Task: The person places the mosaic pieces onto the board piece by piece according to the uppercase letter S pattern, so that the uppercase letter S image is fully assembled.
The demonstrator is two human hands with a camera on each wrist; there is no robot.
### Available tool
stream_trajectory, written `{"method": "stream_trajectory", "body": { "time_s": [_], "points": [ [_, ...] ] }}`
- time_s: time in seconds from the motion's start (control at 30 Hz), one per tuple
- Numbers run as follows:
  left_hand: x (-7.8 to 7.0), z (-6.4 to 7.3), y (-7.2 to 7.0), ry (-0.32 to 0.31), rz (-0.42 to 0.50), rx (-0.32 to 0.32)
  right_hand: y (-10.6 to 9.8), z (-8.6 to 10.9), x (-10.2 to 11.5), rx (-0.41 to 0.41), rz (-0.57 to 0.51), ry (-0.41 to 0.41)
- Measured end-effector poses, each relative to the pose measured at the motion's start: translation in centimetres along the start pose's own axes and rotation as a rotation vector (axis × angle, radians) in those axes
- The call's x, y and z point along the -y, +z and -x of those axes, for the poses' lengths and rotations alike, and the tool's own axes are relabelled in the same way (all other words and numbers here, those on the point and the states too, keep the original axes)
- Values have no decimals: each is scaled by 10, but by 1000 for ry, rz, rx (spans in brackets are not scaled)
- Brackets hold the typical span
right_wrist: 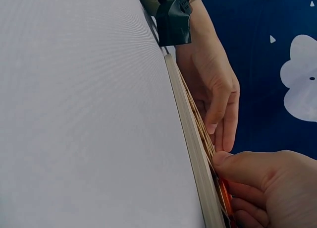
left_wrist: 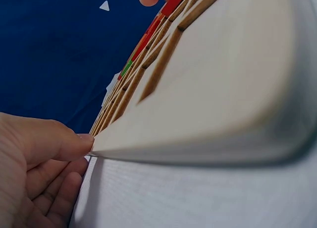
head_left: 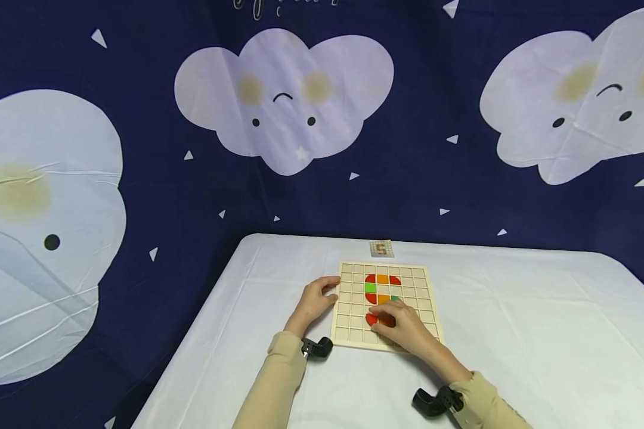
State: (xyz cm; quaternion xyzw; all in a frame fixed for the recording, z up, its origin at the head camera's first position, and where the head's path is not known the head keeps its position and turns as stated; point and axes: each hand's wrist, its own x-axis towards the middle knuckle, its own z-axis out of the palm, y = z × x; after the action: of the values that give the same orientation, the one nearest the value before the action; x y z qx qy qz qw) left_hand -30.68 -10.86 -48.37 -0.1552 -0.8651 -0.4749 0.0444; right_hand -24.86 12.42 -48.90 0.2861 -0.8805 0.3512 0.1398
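Observation:
A square wooden grid board (head_left: 349, 336) lies on the table, with coloured tiles in its cells. Red corner tiles flank an orange tile (head_left: 383, 279) in the upper row, and a light green tile (head_left: 371, 288) sits below. My right hand (head_left: 405, 325) is over the lower rows, thumb and index finger at either side of a red rounded tile (head_left: 372, 320); an orange tile lies in its shadow. At the board's left edge, my left hand (head_left: 312, 302) rests with thumb and fingertips against the rim, fingers loosely bent. The left wrist view shows the thumb (left_wrist: 74, 143) on the board's side.
A small pattern card (head_left: 381, 249) lies behind the board, near the back of the white table (head_left: 515, 310). Black wrist cameras are strapped to both forearms. A dark blue cloth (head_left: 429, 179) with cloud faces hangs behind.

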Motion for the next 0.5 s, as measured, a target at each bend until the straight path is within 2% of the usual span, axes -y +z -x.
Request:
{"method": "stream_trajectory", "body": {
  "time_s": [0.33,0.5],
  "points": [
    [0,-1,-1,5,16,1,2,0,-2,-34,25,-53],
    [1,0,0,2,18,0,3,1,-3,-47,33,-51]
  ]
}}
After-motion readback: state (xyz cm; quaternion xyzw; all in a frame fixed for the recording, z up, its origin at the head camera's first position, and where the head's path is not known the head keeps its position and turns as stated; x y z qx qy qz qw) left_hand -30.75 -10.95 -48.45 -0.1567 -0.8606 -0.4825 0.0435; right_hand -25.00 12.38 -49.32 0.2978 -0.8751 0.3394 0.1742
